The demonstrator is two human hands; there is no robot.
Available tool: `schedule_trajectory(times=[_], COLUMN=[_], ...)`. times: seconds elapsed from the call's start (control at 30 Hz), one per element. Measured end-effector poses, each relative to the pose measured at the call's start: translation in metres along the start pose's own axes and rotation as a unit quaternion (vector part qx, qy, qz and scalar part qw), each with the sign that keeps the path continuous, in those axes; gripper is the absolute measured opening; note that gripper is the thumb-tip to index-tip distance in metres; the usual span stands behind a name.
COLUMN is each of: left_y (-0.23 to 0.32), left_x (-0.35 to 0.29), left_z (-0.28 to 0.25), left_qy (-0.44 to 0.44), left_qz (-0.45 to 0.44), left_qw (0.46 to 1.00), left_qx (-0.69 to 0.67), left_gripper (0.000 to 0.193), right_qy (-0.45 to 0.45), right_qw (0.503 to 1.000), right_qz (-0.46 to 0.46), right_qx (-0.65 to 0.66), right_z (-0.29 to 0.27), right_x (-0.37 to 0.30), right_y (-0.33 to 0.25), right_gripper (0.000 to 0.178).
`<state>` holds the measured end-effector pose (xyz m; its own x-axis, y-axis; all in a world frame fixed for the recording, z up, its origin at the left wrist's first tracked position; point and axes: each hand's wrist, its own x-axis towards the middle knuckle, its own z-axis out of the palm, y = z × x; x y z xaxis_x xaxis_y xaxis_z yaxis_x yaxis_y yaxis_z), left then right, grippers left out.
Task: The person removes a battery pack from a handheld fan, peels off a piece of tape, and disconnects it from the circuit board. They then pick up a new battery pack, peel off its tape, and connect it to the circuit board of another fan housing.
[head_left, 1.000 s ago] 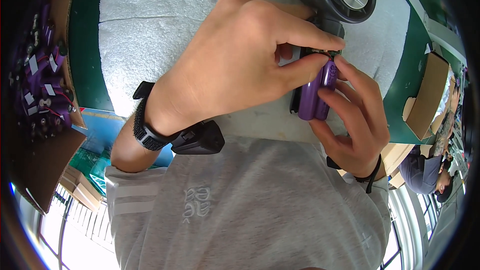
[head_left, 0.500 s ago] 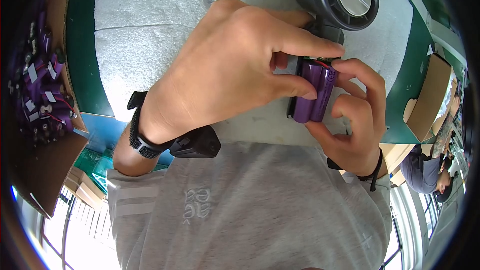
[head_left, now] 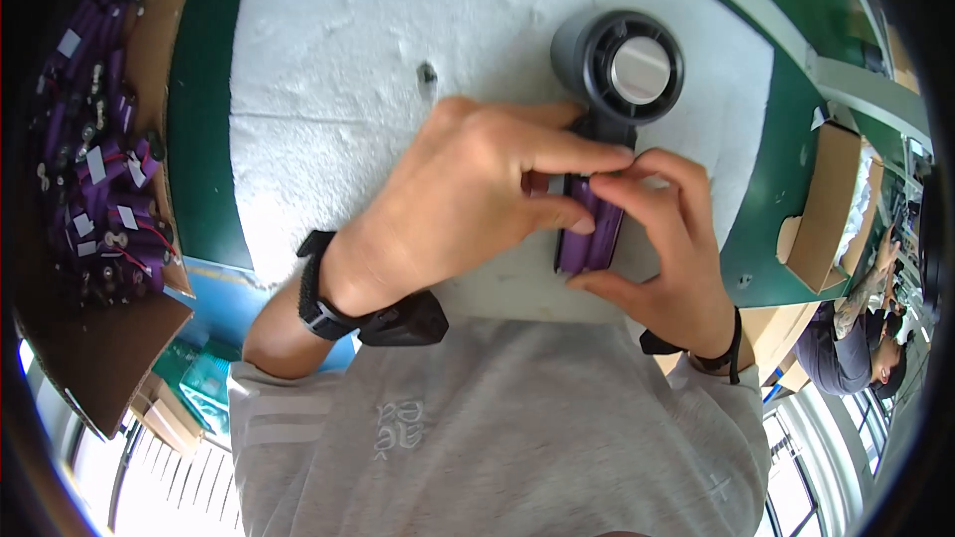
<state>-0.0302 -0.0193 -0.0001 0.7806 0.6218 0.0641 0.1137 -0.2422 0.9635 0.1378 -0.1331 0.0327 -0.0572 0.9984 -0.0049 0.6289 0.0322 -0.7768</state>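
A dark grey handheld fan [head_left: 595,48] with a round ringed end and a shiny metal disc lies on the white foam sheet. Its open handle points toward me and has a purple two-cell battery pack [head_left: 587,247] in it. My left hand [head_left: 448,204] is closed round the handle's upper part, thumb against the pack's left side. From the right, my right hand [head_left: 684,249] grips the pack, fingertips at its far end and thumb at its near end. The wiring near the fan's neck is hidden by my fingers.
At the left, a cardboard box [head_left: 181,50] holds several purple battery packs with red wires. The white foam sheet [head_left: 328,60] covers the green bench [head_left: 214,89]. Another open cardboard box [head_left: 831,189] stands at the right, with a person [head_left: 841,348] beyond it.
My right fingers have closed in over the pack's far end, and the pack appears to sit deeper in the handle. The view has shifted, with the fan now farther away.
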Motion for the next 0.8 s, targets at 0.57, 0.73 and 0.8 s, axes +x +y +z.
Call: schedule_trajectory(times=[0.57,0.73,0.8], left_y=[0.014,0.014,0.016], left_x=[-0.003,-0.007,-0.004], left_z=[-0.007,-0.004,-0.001], left_qy=[-0.033,-0.035,-0.043], left_qz=[0.015,0.005,0.021], left_qw=[0.999,0.999,0.999], left_qx=[0.030,0.027,0.023], left_gripper=[0.052,0.051,0.051], right_qy=[0.007,-0.010,-0.006], right_qw=[0.972,0.973,0.960], right_qz=[-0.137,-0.096,-0.109], right_qx=[-0.193,-0.209,-0.258], right_z=[-0.002,0.006,0.008], right_x=[-0.013,-0.022,-0.023], right_y=[0.002,-0.001,0.001], right_gripper=[0.043,0.062,0.068])
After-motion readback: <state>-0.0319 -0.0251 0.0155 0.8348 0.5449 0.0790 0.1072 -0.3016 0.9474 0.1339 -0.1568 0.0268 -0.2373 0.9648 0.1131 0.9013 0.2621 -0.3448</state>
